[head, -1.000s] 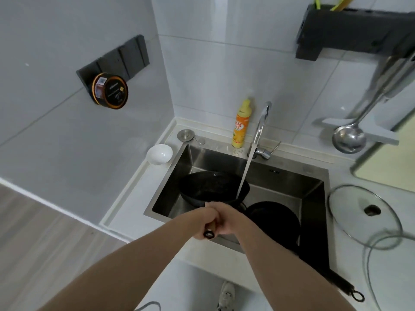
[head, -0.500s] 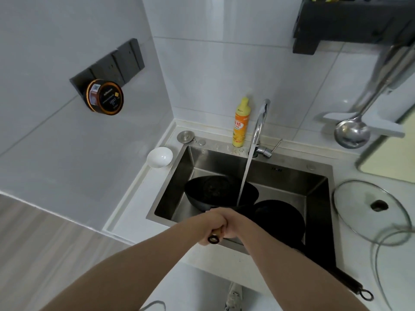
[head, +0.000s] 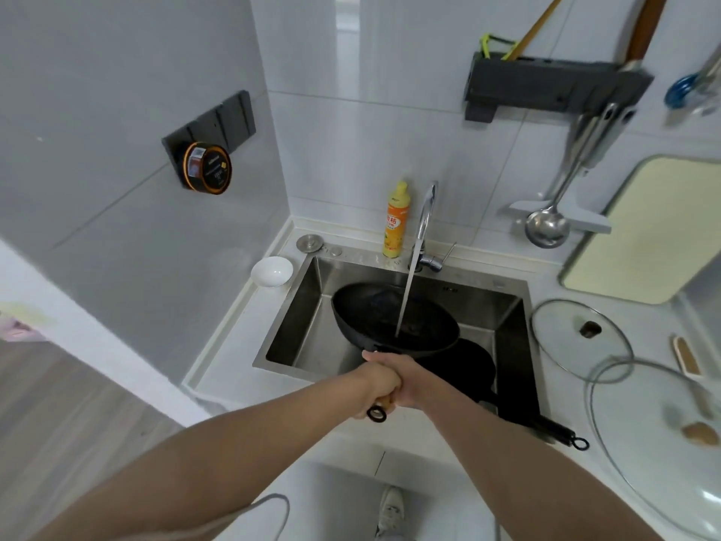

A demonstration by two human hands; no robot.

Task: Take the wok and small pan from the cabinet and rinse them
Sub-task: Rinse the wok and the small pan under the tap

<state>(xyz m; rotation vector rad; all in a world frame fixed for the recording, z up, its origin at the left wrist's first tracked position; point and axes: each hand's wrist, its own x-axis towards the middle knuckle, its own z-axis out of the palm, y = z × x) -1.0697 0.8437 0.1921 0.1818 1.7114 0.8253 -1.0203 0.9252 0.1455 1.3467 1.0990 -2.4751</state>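
Observation:
A black wok (head: 394, 318) hangs tilted over the steel sink (head: 308, 306), and water from the chrome tap (head: 425, 220) streams into it. My left hand (head: 376, 378) and my right hand (head: 413, 378) both grip the wok's handle at the sink's front edge; the handle's end ring pokes out below them. A small black pan (head: 464, 369) lies in the sink to the right, under the wok, with its long handle (head: 554, 429) resting over the front right rim.
An orange dish-soap bottle (head: 396, 220) stands behind the sink and a white bowl (head: 272, 271) sits at its left. Two glass lids (head: 577, 337) lie on the right counter. A ladle (head: 546, 224) hangs from a wall rack; a cutting board (head: 643, 232) leans at right.
The wok has risen and shifted right under the water stream, tilting more. Both hands stay on the handle. The view has moved a little.

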